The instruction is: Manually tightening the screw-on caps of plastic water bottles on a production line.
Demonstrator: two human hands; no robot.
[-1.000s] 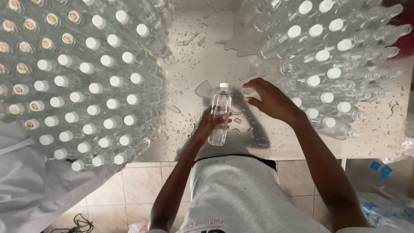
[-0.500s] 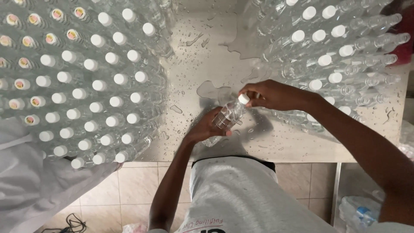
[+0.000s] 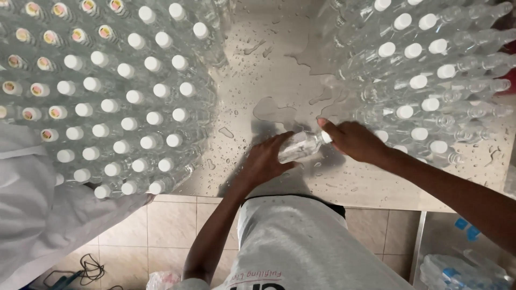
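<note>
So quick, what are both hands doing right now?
Left hand: closed around the clear plastic bottle, tilted.
Right hand: fingers closed on the bottle's white cap.

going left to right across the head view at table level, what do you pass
white cloth → left block of white-capped bottles → wet steel table → left hand → tilted clear bottle → right hand → right block of capped bottles

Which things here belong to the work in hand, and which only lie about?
In hand: clear bottle, left hand, right hand, capped bottles left and right.
Lying about: white cloth, floor cable, wrapped bottle pack.
</note>
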